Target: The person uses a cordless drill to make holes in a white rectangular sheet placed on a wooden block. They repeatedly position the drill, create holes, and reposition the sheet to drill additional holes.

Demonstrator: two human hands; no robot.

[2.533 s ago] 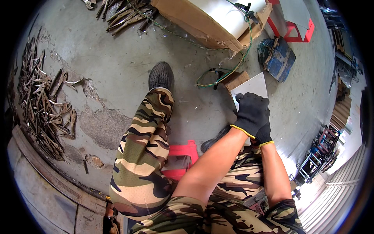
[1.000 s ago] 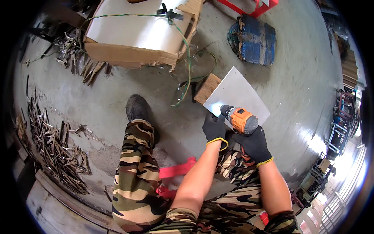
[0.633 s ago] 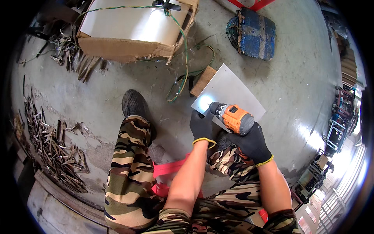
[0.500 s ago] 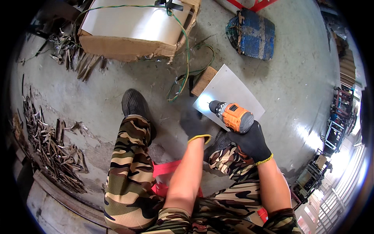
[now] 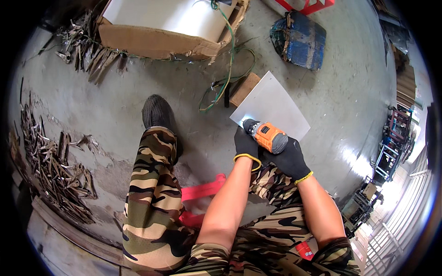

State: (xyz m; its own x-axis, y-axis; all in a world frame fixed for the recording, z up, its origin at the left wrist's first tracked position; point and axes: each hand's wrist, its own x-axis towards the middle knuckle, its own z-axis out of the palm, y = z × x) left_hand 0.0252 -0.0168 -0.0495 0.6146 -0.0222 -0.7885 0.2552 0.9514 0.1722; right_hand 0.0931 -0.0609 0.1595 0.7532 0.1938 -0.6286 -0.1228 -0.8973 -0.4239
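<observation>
An orange and black cordless drill (image 5: 267, 136) is held in my gloved right hand (image 5: 291, 158), its chuck pointing to the upper left. Its tip is at the near-left corner of a flat grey metal plate (image 5: 281, 103), where a bright light spot shows. My left hand (image 5: 247, 143), also in a black glove with a yellow cuff, is closed at the plate's near edge beside the chuck; its fingertips are partly hidden. Under the plate's far-left edge lies a wooden block (image 5: 245, 88).
A torn cardboard box (image 5: 159, 41) with white sheets stands at the far left, a green-yellow cable (image 5: 230, 64) trailing from it. Beyond the plate sits a blue taped bundle (image 5: 306, 41). Metal scraps (image 5: 60, 161) are heaped on the left, and my shoe (image 5: 157, 112) is near.
My left hand has moved up and right to the plate's edge beside the drill. The drill and right hand have shifted slightly left, and the whole view has moved a little.
</observation>
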